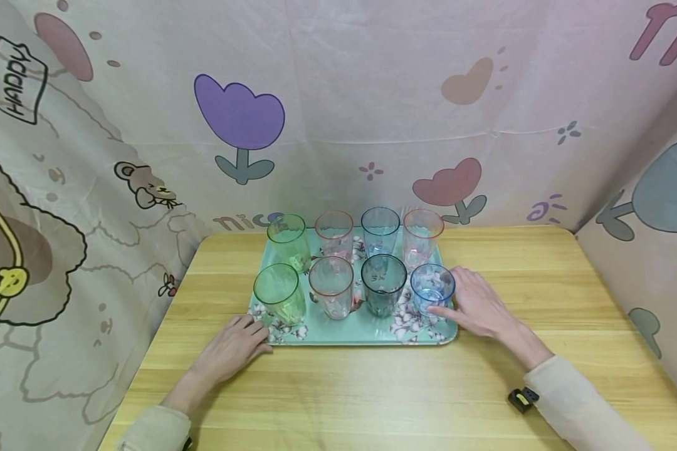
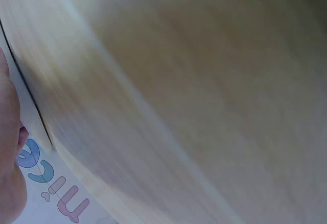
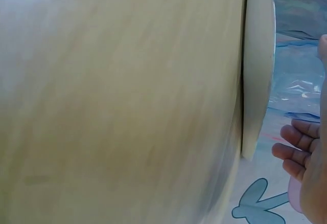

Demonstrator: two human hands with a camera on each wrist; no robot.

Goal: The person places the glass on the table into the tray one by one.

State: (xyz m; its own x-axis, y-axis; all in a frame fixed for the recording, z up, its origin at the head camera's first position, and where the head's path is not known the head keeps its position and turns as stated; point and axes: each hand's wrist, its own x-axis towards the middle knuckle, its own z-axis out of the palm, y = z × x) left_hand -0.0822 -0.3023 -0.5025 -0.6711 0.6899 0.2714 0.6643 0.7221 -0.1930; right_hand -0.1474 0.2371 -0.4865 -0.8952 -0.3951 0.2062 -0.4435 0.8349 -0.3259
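Note:
My right hand [image 1: 479, 304] holds a short clear blue glass [image 1: 431, 285] at the front right of a mint-green floral tray [image 1: 344, 335]. Its thumb lies across the front and its fingers are on the right side. In the right wrist view, fingers [image 3: 299, 144] sit beside the blue glass [image 3: 296, 75]. At the tray's front left corner rests my left hand [image 1: 231, 347], fingers relaxed against the edge. Closest to it stands a green glass [image 1: 282, 294]. A dark grey glass [image 1: 383, 288] is left of the blue one.
Other tumblers stand upright on the tray: an orange-rimmed glass [image 1: 331, 288], a second green glass [image 1: 290, 241], pink glasses and a taller blue glass [image 1: 380, 232]. The tray lies on a wooden table [image 1: 372, 394], against a printed cloth backdrop [image 1: 338, 94].

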